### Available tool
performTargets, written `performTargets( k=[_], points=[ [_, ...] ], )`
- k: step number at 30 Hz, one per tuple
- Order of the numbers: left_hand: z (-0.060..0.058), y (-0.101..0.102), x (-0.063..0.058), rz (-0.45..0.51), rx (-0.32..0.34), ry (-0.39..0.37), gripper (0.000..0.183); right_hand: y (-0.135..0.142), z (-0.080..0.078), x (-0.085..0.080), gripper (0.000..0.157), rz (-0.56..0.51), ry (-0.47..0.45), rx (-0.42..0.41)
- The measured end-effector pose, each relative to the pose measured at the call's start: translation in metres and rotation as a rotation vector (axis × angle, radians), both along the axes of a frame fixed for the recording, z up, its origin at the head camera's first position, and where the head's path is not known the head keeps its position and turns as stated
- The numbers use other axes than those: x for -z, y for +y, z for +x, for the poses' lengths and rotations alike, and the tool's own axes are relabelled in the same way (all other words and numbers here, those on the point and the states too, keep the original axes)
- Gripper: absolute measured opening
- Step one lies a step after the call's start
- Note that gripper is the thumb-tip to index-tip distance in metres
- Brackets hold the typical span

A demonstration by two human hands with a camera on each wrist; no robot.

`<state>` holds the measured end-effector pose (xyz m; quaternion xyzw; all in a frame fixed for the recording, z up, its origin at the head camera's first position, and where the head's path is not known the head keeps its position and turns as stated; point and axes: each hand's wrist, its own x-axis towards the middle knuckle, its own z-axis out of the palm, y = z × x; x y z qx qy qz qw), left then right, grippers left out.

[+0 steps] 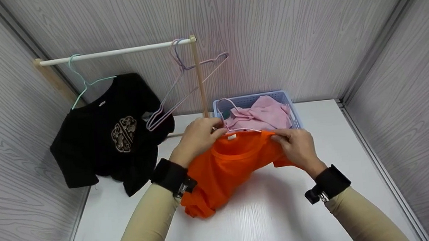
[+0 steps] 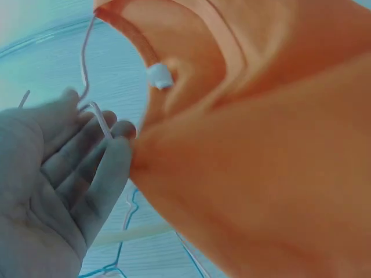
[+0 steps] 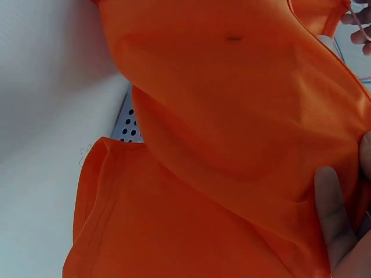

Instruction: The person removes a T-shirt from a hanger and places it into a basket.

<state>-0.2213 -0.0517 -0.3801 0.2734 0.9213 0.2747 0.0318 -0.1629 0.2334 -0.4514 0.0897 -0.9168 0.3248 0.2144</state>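
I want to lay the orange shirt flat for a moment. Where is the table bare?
Bare table lies in front of the orange shirt, between the forearms, and right of the basket toward the wall. It is crowded at the back left: the black shirt, the rack post and empty hangers.

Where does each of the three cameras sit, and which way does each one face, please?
Head: worn on the head, looking forward and down at the white table; both forearms, the left hand and right hand show, holding the orange T-shirt with a pink hanger.
Left wrist: looks along the palm toward the collar; fingers show.
Right wrist: looks up at the shirt; only a finger shows.
All three views share the orange T-shirt.
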Motion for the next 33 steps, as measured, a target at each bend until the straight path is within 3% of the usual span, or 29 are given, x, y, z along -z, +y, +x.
performTargets(
  k=[4, 10, 12, 16, 21, 28, 33],
  points=[
    [-0.001, 0.004, 0.001, 0.027, -0.032, -0.011, 0.023, -0.002, 0.001, 0.004, 0.016, -0.024, -0.009, -0.008],
    [-0.002, 0.006, 0.012, 0.090, 0.000, -0.136, 0.027, 0.000, 0.002, 0.010, 0.016, -0.009, -0.047, -0.029],
    [-0.002, 0.004, 0.014, 0.097, -0.003, -0.122, 0.026, 0.003, 0.001, 0.011, 0.016, -0.007, -0.060, -0.041],
    [-0.002, -0.005, 0.017, 0.083, -0.039, -0.006, 0.025, 0.019, -0.002, 0.016, 0.014, 0.015, -0.028, -0.030],
    [-0.001, -0.019, 0.022, 0.078, -0.061, 0.072, 0.022, 0.045, -0.003, 0.029, 0.011, 0.047, 0.012, -0.025],
    [0.002, -0.037, 0.030, 0.108, -0.074, 0.054, 0.022, 0.073, -0.002, 0.052, 0.011, 0.063, -0.052, -0.001],
    [0.005, -0.037, 0.030, 0.146, -0.064, 0.022, 0.022, 0.075, -0.001, 0.058, 0.010, 0.067, -0.104, -0.007]
  ],
)
